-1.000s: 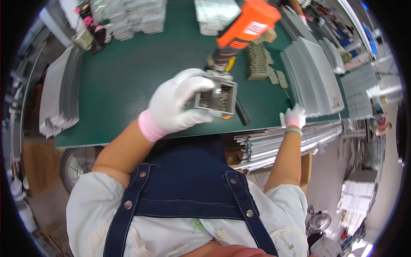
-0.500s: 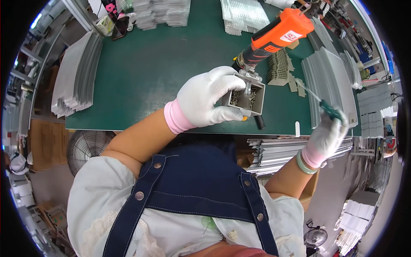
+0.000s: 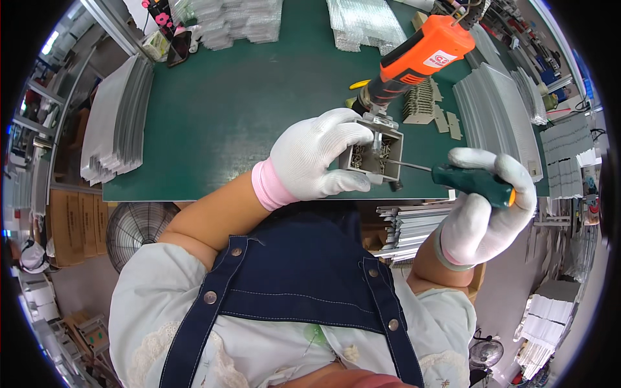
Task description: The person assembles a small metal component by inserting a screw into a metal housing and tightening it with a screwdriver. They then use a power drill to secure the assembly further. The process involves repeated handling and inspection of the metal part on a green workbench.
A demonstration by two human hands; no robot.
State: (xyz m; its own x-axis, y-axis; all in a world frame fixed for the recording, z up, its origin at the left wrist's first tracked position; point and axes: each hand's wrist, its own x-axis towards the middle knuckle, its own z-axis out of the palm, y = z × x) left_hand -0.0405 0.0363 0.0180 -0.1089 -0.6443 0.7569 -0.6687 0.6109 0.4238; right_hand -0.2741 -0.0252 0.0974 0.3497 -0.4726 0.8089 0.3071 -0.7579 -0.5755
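My left hand (image 3: 310, 161), in a white glove with a pink cuff, holds a small grey open box (image 3: 375, 154) with screws inside, just above the front edge of the green mat (image 3: 233, 110). My right hand (image 3: 485, 213), also gloved in white, grips a green-handled screwdriver (image 3: 469, 179). Its thin shaft points left into the box. An orange electric screwdriver (image 3: 414, 58) hangs over the mat, with its tip just behind the box.
Stacks of grey metal plates lie at the mat's left (image 3: 116, 123), right (image 3: 498, 116) and far edge (image 3: 362, 22). Small tan parts (image 3: 427, 107) sit near the orange tool. A fan (image 3: 139, 229) stands below the table's left. More metal strips (image 3: 414, 223) rest under the table edge.
My right hand rose from the strips below the table edge, picked up the green screwdriver and brought it left until its shaft entered the box. My left hand stayed on the box.
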